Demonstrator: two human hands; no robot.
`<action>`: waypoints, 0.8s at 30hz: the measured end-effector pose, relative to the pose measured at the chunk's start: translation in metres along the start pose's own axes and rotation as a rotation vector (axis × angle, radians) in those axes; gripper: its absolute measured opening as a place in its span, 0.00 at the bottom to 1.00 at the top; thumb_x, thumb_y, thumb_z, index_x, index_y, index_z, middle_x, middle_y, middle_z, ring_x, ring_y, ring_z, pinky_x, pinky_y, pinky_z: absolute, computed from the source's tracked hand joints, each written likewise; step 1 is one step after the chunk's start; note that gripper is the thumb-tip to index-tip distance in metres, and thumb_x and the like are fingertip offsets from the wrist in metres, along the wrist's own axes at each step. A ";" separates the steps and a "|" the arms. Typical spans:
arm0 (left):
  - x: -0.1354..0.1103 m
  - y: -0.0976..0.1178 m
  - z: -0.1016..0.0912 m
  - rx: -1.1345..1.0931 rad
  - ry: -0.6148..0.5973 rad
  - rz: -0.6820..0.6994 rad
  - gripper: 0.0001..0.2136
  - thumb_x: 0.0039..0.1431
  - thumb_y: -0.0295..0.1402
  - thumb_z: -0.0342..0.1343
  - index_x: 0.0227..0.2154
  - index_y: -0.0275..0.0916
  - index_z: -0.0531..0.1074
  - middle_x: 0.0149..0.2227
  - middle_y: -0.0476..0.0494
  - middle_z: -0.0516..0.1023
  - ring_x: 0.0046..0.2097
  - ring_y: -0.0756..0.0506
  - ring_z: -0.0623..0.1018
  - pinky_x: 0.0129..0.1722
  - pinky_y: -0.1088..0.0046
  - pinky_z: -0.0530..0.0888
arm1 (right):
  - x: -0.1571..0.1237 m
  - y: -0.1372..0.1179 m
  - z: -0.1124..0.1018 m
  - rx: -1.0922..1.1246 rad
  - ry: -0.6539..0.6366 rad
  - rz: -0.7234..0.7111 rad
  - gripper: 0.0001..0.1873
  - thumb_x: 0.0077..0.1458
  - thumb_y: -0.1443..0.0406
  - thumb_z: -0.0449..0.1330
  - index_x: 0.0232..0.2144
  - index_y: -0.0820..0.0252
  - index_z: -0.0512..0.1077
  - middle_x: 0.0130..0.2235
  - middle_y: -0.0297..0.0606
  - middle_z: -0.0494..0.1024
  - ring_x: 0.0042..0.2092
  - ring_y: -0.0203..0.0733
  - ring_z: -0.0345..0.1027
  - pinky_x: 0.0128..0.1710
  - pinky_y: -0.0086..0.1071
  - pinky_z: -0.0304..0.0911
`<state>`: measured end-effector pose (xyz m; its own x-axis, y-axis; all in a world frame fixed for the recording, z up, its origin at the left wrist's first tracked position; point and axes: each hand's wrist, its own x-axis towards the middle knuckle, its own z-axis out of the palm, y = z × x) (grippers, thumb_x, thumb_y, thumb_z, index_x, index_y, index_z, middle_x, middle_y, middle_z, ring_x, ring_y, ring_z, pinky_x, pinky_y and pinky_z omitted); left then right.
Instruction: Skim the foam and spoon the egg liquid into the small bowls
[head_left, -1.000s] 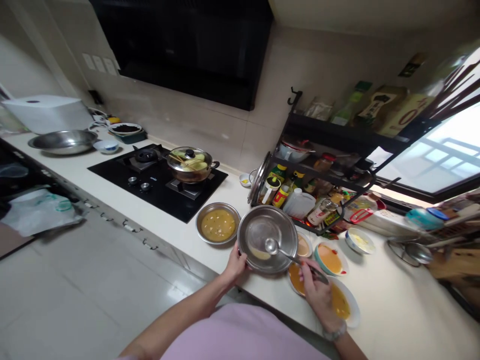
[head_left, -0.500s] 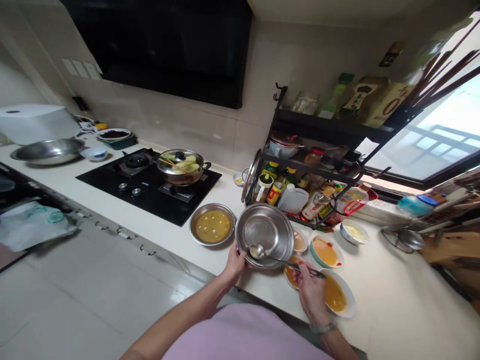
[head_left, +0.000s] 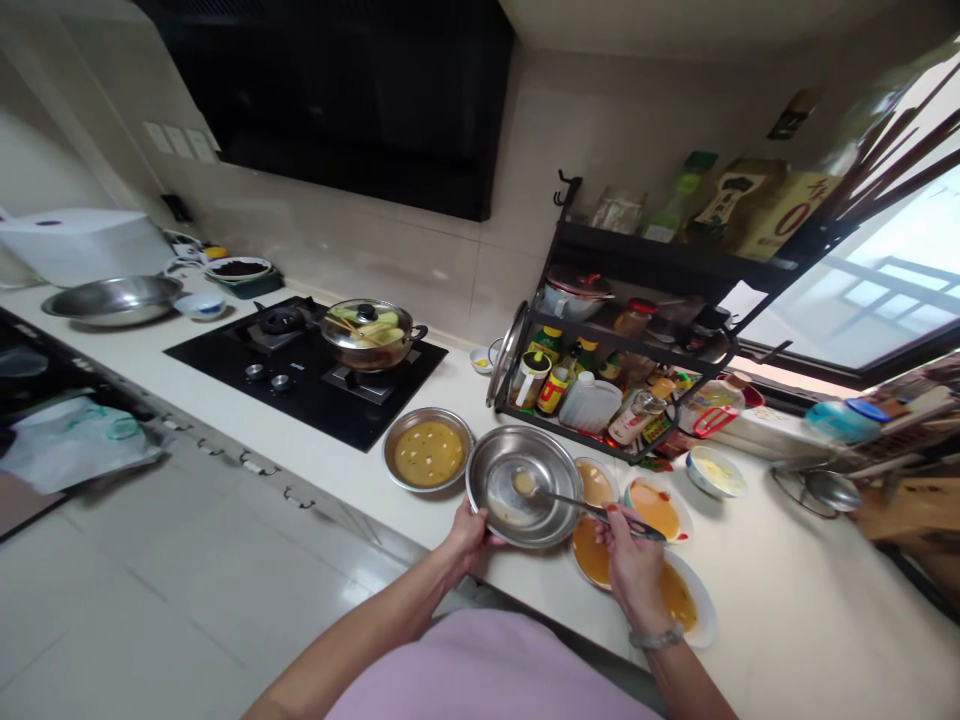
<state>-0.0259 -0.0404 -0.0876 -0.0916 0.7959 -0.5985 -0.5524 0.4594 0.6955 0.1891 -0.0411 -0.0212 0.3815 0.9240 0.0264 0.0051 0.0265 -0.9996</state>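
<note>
My left hand (head_left: 469,535) grips the near-left rim of a steel basin (head_left: 551,480), which has a little liquid at its bottom. In my right hand (head_left: 628,555) is the dark handle of a ladle (head_left: 526,484), its bowl inside the basin. Left of it on the counter sits a second steel basin (head_left: 388,465) of yellowish liquid with pale bits. Beside and partly behind my right hand stand several bowls of orange liquid, among them a white bowl (head_left: 703,605) and a green-rimmed bowl (head_left: 655,508).
A lidded pot (head_left: 367,350) stands on the black cooktop (head_left: 225,352). A black rack (head_left: 637,340) with bottles and jars is behind the basin. Farther right is a bowl of pale yellow food (head_left: 715,472). A wide steel pan (head_left: 112,300) lies far left.
The basin has come down slightly toward me and levelled. The ladle's bowl has moved from the near-left rim toward the basin's middle. My left hand keeps its hold.
</note>
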 end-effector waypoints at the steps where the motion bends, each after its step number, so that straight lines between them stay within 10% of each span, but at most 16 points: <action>1: 0.001 0.000 0.000 0.002 0.001 -0.001 0.20 0.51 0.19 0.51 0.48 0.37 0.62 0.25 0.51 0.72 0.22 0.50 0.74 0.21 0.74 0.75 | 0.001 0.000 0.001 -0.002 0.005 -0.005 0.16 0.49 0.53 0.63 0.31 0.59 0.70 0.22 0.34 0.74 0.21 0.39 0.65 0.21 0.33 0.63; 15: 0.010 0.012 -0.004 0.024 -0.060 -0.027 0.24 0.54 0.21 0.51 0.54 0.39 0.59 0.24 0.53 0.72 0.21 0.51 0.73 0.21 0.74 0.75 | 0.006 -0.022 0.051 0.095 -0.063 0.006 0.15 0.47 0.56 0.63 0.32 0.61 0.69 0.23 0.35 0.75 0.20 0.37 0.65 0.20 0.31 0.63; 24: -0.001 0.017 -0.047 -0.054 -0.223 -0.121 0.26 0.58 0.38 0.59 0.54 0.35 0.56 0.27 0.42 0.77 0.26 0.45 0.80 0.25 0.72 0.77 | 0.002 -0.015 0.107 0.066 -0.228 0.049 0.15 0.45 0.56 0.65 0.31 0.60 0.70 0.22 0.36 0.76 0.22 0.40 0.69 0.20 0.31 0.64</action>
<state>-0.0741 -0.0515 -0.0939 0.1595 0.8061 -0.5699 -0.5920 0.5401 0.5982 0.0904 0.0011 -0.0054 0.1607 0.9869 -0.0145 -0.0716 -0.0030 -0.9974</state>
